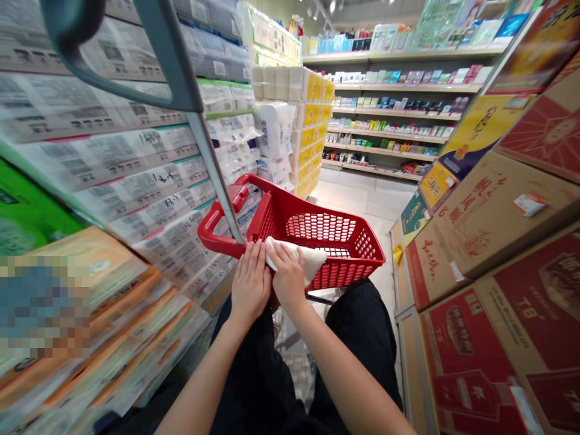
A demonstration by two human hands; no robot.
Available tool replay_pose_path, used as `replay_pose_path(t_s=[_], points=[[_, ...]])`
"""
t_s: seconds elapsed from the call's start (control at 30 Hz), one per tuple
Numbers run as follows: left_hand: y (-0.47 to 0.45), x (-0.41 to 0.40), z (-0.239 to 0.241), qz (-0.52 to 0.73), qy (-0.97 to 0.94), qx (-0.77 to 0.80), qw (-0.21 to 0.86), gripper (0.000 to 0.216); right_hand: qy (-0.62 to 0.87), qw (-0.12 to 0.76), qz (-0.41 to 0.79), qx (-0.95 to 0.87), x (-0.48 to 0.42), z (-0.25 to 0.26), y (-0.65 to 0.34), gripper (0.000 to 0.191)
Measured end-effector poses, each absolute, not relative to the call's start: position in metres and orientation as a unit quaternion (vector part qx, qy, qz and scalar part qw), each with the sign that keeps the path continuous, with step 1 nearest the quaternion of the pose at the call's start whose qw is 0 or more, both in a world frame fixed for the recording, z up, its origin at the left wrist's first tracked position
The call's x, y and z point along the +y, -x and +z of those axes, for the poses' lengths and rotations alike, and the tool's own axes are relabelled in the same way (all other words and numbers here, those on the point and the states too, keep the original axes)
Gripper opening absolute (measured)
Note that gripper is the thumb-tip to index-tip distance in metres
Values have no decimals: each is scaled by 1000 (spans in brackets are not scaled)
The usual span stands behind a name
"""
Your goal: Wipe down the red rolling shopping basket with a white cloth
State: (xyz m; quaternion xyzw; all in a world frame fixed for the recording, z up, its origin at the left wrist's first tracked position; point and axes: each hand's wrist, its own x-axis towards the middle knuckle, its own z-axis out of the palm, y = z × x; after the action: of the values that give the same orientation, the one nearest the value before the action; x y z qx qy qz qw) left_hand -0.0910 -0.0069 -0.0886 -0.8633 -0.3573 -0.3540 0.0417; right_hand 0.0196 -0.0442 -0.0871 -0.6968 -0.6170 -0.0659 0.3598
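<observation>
A red plastic shopping basket (348, 273) with perforated walls stands in front of my knees. Its grey pull handle (181, 72) rises to the upper left on a metal rod (212, 163). My right hand (289, 275) presses a white cloth (313, 263) against the near rim, and part of the cloth hangs over the side. Beside it, my left hand (252, 279) rests on the rim near the base of the rod, fingers stretched out and lying flat. The fingertips of both hands almost meet. Inside the basket only the perforated floor and walls show.
Stacked paper packs (149, 151) line the left, with orange packs (136, 326) nearer me. Cardboard cartons (502, 223) are piled on the right. Shelves of small boxed goods (394, 115) stand across the far end, beyond the pale floor (376, 202).
</observation>
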Motion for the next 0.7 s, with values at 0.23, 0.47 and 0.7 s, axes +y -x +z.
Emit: replay_pose_path(t_s=[0.23, 0.47, 0.7], points=[[90, -9, -86, -351, 864, -359, 37, 61, 716, 329, -123, -603, -79, -122, -85, 68], [88, -9, -86, -360, 861, -359, 23, 60, 780, 294, -174, -524, -115, -145, -142, 74], [88, -9, -88, -361, 859, -363, 28, 61, 737, 338, -97, -577, -72, -110, -68, 66]])
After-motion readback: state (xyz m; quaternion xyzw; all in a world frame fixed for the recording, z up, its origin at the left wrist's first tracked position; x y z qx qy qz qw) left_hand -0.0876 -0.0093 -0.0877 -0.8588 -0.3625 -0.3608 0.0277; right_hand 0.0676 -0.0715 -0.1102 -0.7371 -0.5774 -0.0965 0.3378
